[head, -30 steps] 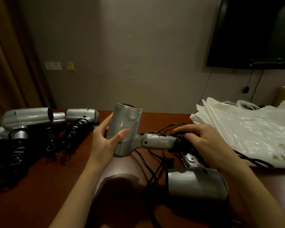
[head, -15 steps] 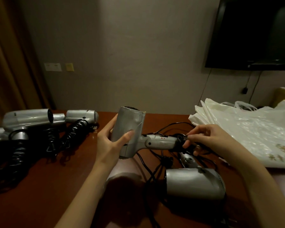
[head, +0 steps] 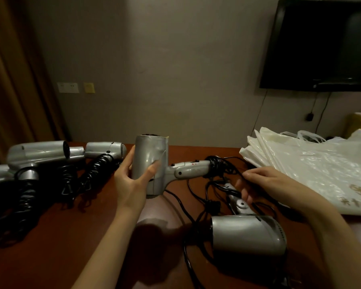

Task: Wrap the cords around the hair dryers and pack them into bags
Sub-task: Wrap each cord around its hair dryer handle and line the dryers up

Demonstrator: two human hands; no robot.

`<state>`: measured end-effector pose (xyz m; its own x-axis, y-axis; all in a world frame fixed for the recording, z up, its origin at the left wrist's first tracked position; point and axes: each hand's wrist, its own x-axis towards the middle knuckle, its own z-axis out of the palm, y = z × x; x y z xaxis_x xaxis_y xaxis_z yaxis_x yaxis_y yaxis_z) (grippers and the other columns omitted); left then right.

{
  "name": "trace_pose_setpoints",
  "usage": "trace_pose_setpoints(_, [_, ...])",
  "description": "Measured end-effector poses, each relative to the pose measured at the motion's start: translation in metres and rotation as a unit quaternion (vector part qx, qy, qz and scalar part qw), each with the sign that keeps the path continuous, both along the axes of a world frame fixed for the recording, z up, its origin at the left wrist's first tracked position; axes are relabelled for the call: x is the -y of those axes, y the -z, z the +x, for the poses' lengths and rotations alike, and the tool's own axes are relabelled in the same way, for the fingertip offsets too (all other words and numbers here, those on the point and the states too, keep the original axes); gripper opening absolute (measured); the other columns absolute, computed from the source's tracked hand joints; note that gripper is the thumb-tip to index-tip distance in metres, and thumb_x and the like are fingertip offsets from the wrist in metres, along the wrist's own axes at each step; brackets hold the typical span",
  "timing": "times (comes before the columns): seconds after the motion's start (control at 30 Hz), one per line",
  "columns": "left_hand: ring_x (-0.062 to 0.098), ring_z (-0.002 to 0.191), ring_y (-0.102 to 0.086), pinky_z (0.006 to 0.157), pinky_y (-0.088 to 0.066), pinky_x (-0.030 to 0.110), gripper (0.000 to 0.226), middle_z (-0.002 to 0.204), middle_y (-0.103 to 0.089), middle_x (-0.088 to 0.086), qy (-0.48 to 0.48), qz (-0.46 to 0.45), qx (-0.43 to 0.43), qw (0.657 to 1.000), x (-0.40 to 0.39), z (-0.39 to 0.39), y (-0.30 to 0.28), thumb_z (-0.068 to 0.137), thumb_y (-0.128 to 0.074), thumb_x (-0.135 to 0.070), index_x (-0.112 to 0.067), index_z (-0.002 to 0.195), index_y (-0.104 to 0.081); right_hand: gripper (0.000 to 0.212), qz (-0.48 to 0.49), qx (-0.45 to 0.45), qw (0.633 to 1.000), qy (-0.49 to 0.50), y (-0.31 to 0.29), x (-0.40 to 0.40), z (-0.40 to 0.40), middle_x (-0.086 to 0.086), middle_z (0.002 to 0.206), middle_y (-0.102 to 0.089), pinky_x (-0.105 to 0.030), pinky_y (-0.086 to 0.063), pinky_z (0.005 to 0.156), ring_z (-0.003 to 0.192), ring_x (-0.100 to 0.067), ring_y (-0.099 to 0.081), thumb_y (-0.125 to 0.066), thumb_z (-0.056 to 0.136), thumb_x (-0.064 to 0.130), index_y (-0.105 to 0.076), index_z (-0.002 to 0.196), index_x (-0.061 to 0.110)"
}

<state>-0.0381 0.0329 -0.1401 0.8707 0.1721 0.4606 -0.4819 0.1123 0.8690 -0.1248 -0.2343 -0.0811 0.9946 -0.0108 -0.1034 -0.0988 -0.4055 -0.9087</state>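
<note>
At frame center, your left hand point(head: 131, 180) kept a grip around the barrel of the hair dryer point(head: 154, 165), held above the table point(head: 50, 236). Your right hand point(head: 265, 184) pinched its black cord point(head: 233, 170), already coiled round the handle. Bags point(head: 313, 170) lay at right.

A glossy reddish-brown wooden bench point(head: 92, 232) carries silver hair dryers with coiled black cords point(head: 56, 161) at left, 1 silver dryer point(head: 248, 234) amid loose black cords, and white plastic bags point(head: 313, 170) at right.
</note>
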Motion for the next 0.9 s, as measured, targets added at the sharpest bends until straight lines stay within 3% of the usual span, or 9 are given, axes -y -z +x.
trace_pose_setpoints(0.1, [0.015, 0.098, -0.068, 0.071, -0.054, 0.02, 0.078, 0.11, -0.07, 0.003, -0.018, -0.025, 0.0, 1.0, 0.001, -0.001, -0.001, 0.059, -0.072, -0.053, -0.016, 0.127, -0.062, 0.03, -0.017, 0.047, 0.999, -0.01, 0.001, -0.003, 0.002, -0.013, 0.066, -0.058, -0.018, -0.048, 0.051, 0.051, -0.014, -0.057, -0.04, 0.1, 0.021, -0.065, 0.096, 0.005])
trace_pose_setpoints(0.2, [0.011, 0.101, -0.067, 0.072, -0.054, 0.017, 0.084, 0.116, -0.068, 0.001, -0.019, -0.035, 0.001, 0.999, 0.005, -0.002, 0.0, 0.058, -0.072, -0.054, -0.016, 0.132, -0.059, 0.027, -0.079, 0.175, 0.981, -0.01, 0.003, -0.014, 0.002, -0.021, 0.078, -0.06, -0.027, -0.046, 0.057, 0.058, -0.034, -0.053, -0.044, 0.094, 0.032, -0.066, 0.1, 0.017])
trace_pose_setpoints(0.27, [0.006, 0.101, -0.066, 0.072, -0.053, 0.014, 0.088, 0.118, -0.067, 0.0, -0.014, -0.03, 0.006, 0.999, 0.009, -0.003, -0.001, 0.058, -0.072, -0.053, -0.014, 0.135, -0.057, 0.021, -0.095, 0.221, 0.97, -0.041, 0.007, -0.026, 0.004, 0.004, 0.066, -0.062, -0.019, -0.041, 0.053, 0.051, -0.019, -0.05, -0.045, 0.096, 0.028, -0.065, 0.101, 0.021])
trace_pose_setpoints(0.37, [0.005, 0.1, -0.066, 0.071, -0.052, 0.013, 0.089, 0.118, -0.067, 0.001, -0.013, -0.047, -0.005, 0.999, 0.009, -0.003, -0.001, 0.056, -0.072, -0.052, -0.014, 0.135, -0.057, 0.016, -0.168, 0.212, 0.959, -0.088, 0.019, -0.038, 0.01, 0.016, 0.059, -0.055, -0.016, -0.035, 0.047, 0.048, -0.003, -0.044, -0.046, 0.098, 0.027, -0.061, 0.1, 0.03])
trace_pose_setpoints(0.47, [0.015, 0.099, -0.068, 0.067, -0.054, 0.015, 0.085, 0.118, -0.068, 0.008, -0.009, -0.093, -0.039, 0.995, 0.006, 0.0, -0.001, 0.056, -0.074, -0.05, -0.013, 0.132, -0.06, 0.021, -0.225, 0.208, 0.948, -0.085, 0.024, -0.037, 0.012, 0.012, 0.072, -0.065, -0.03, -0.052, 0.059, 0.061, -0.017, -0.059, -0.044, 0.088, 0.047, -0.059, 0.101, 0.04])
trace_pose_setpoints(0.63, [0.021, 0.092, -0.071, 0.062, -0.056, 0.025, 0.071, 0.107, -0.072, 0.007, 0.045, -0.157, -0.089, 0.983, 0.01, -0.003, -0.003, 0.056, -0.074, -0.049, -0.02, 0.12, -0.066, 0.018, -0.236, 0.218, 0.94, -0.111, 0.027, -0.04, 0.02, 0.003, 0.074, -0.066, -0.022, -0.048, 0.056, 0.061, -0.011, -0.059, -0.051, 0.095, 0.035, -0.069, 0.098, 0.032])
trace_pose_setpoints(0.73, [0.018, 0.077, -0.071, 0.057, -0.056, 0.027, 0.056, 0.096, -0.073, 0.006, 0.092, -0.18, -0.111, 0.973, 0.007, -0.002, -0.005, 0.061, -0.074, -0.04, -0.019, 0.113, -0.067, 0.028, -0.25, 0.209, 0.941, -0.095, 0.029, -0.038, 0.03, -0.003, 0.078, -0.068, -0.037, -0.053, 0.062, 0.065, -0.019, -0.061, -0.05, 0.092, 0.046, -0.071, 0.096, 0.027])
trace_pose_setpoints(0.8, [0.017, 0.074, -0.071, 0.056, -0.056, 0.027, 0.062, 0.092, -0.073, 0.006, 0.112, -0.178, -0.117, 0.971, 0.005, -0.001, -0.006, 0.061, -0.074, -0.04, -0.015, 0.117, -0.065, 0.047, -0.261, 0.205, 0.939, -0.09, 0.027, -0.039, 0.037, -0.002, 0.071, -0.064, -0.03, -0.046, 0.055, 0.057, -0.009, -0.055, -0.045, 0.085, 0.061, -0.071, 0.095, 0.024])
trace_pose_setpoints(0.9, [0.019, 0.077, -0.071, 0.058, -0.056, 0.028, 0.078, 0.096, -0.072, 0.01, 0.137, -0.182, -0.128, 0.965, 0.002, 0.0, -0.008, 0.055, -0.073, -0.048, -0.008, 0.122, -0.062, 0.021, -0.267, 0.173, 0.943, -0.095, 0.024, -0.041, 0.049, 0.011, 0.064, -0.057, -0.019, -0.042, 0.058, 0.056, 0.001, -0.053, -0.05, 0.09, 0.051, -0.065, 0.088, 0.036])
